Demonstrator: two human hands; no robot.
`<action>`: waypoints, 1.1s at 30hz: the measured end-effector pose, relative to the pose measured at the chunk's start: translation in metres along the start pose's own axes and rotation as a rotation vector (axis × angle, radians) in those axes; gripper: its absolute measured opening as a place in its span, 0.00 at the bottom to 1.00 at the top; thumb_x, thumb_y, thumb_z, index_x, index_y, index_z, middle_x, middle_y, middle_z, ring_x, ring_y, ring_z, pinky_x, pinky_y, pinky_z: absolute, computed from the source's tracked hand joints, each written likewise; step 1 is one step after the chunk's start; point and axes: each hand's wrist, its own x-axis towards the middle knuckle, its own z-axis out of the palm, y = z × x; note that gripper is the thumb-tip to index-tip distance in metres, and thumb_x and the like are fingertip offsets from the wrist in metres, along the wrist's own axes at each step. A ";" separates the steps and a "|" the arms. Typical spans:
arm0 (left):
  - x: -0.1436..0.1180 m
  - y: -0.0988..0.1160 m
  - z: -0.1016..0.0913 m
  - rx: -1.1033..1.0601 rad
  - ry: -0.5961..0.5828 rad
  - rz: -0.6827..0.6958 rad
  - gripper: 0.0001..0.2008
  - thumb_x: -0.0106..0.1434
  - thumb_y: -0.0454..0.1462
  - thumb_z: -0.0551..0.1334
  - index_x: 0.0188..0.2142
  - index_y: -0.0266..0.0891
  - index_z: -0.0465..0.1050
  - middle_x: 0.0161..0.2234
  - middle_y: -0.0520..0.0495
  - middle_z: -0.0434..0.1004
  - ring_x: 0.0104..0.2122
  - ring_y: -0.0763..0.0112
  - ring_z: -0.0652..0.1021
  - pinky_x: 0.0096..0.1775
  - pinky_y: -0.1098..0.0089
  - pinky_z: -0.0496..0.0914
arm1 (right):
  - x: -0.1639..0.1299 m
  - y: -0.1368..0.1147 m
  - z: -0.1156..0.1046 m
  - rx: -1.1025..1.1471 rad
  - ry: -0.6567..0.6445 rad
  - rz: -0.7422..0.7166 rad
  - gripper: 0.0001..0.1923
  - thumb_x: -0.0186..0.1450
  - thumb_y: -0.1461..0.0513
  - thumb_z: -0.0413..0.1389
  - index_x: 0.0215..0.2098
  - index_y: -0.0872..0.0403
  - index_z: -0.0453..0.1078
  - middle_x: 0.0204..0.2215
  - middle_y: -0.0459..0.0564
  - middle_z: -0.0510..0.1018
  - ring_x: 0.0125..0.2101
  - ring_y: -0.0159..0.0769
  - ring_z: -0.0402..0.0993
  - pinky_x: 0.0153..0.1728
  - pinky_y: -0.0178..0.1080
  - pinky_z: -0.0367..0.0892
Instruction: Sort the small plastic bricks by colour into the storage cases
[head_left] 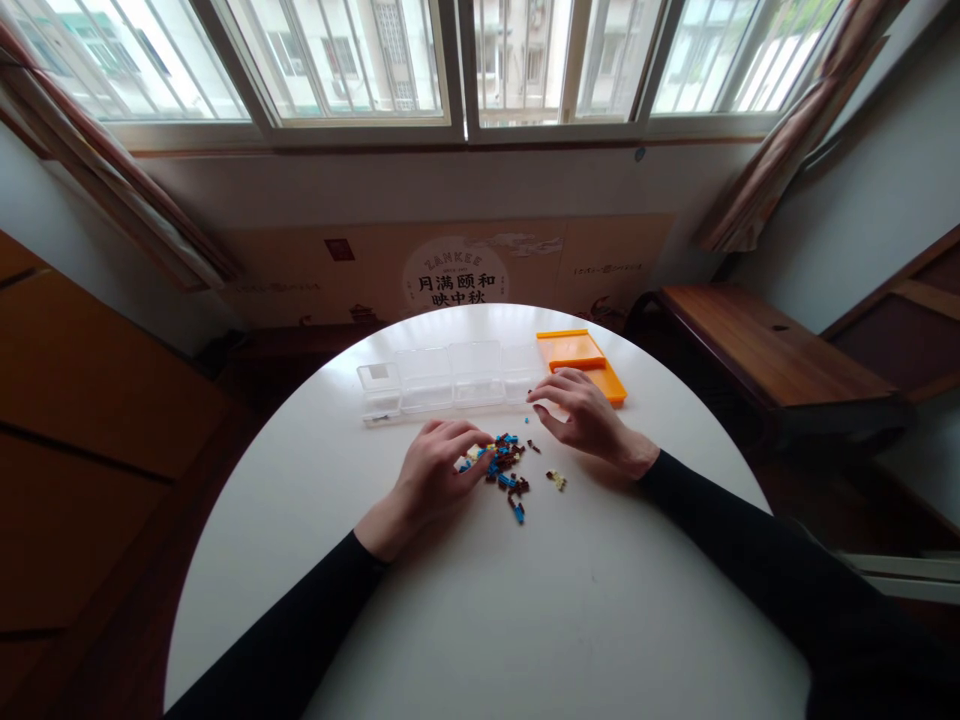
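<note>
A small heap of tiny bricks, blue, dark brown and pale yellow, lies in the middle of the round white table. My left hand rests at the heap's left edge, fingertips curled onto the pieces; whether it pinches one is too small to tell. My right hand lies palm down just right of the heap, fingers spread, its fingertips near the clear compartment box. One pale piece lies apart, below my right hand.
An orange tray sits at the right end of the clear box, behind my right hand. A wooden bench stands to the right of the table. Windows and curtains line the far wall.
</note>
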 end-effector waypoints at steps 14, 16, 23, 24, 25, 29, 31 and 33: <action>0.001 0.001 -0.002 0.020 -0.029 0.022 0.05 0.76 0.41 0.67 0.44 0.45 0.82 0.40 0.49 0.86 0.39 0.64 0.84 0.48 0.60 0.71 | -0.010 -0.017 -0.006 0.164 -0.214 -0.046 0.05 0.71 0.65 0.65 0.41 0.46 0.81 0.40 0.48 0.85 0.43 0.43 0.79 0.48 0.47 0.73; 0.001 0.001 -0.002 0.017 -0.033 0.020 0.05 0.76 0.41 0.66 0.44 0.45 0.82 0.40 0.49 0.86 0.39 0.65 0.84 0.47 0.60 0.71 | -0.011 -0.016 -0.002 0.185 -0.211 -0.044 0.04 0.71 0.64 0.66 0.40 0.47 0.81 0.40 0.48 0.85 0.43 0.43 0.80 0.48 0.47 0.73; 0.001 0.001 -0.001 0.023 -0.005 0.063 0.06 0.76 0.42 0.67 0.44 0.46 0.83 0.39 0.49 0.87 0.38 0.66 0.85 0.47 0.60 0.71 | -0.005 -0.028 0.004 0.386 -0.064 0.030 0.02 0.75 0.61 0.64 0.42 0.49 0.79 0.41 0.50 0.84 0.42 0.40 0.80 0.47 0.45 0.75; 0.002 0.002 -0.001 0.028 0.013 0.074 0.06 0.76 0.43 0.68 0.43 0.46 0.83 0.39 0.50 0.87 0.38 0.66 0.85 0.47 0.61 0.71 | -0.004 -0.031 0.004 0.424 -0.043 0.054 0.03 0.76 0.60 0.64 0.42 0.49 0.79 0.41 0.50 0.83 0.42 0.40 0.80 0.47 0.45 0.75; 0.002 0.002 0.000 0.035 0.036 0.085 0.06 0.76 0.43 0.69 0.43 0.46 0.83 0.39 0.50 0.87 0.37 0.66 0.85 0.47 0.61 0.71 | -0.003 -0.034 0.005 0.458 -0.033 0.072 0.04 0.77 0.59 0.63 0.42 0.49 0.79 0.41 0.50 0.83 0.42 0.40 0.79 0.46 0.44 0.76; 0.003 0.006 0.001 0.075 0.111 0.100 0.08 0.74 0.46 0.72 0.45 0.46 0.84 0.39 0.50 0.88 0.36 0.67 0.85 0.46 0.62 0.72 | -0.003 -0.042 0.011 0.547 -0.046 0.106 0.06 0.78 0.58 0.63 0.43 0.50 0.79 0.40 0.50 0.82 0.41 0.39 0.78 0.46 0.43 0.75; 0.003 0.007 0.002 0.099 0.132 0.123 0.08 0.73 0.46 0.72 0.45 0.46 0.84 0.38 0.51 0.88 0.36 0.68 0.84 0.45 0.63 0.72 | -0.004 -0.043 0.013 0.563 -0.065 0.115 0.06 0.78 0.58 0.62 0.43 0.50 0.79 0.41 0.50 0.82 0.41 0.39 0.79 0.46 0.43 0.75; 0.004 0.009 0.002 0.118 0.159 0.164 0.07 0.73 0.45 0.72 0.45 0.46 0.84 0.37 0.52 0.88 0.35 0.70 0.84 0.45 0.64 0.72 | -0.005 -0.044 0.014 0.571 -0.090 0.125 0.07 0.78 0.57 0.62 0.43 0.50 0.79 0.41 0.50 0.83 0.42 0.39 0.79 0.46 0.43 0.75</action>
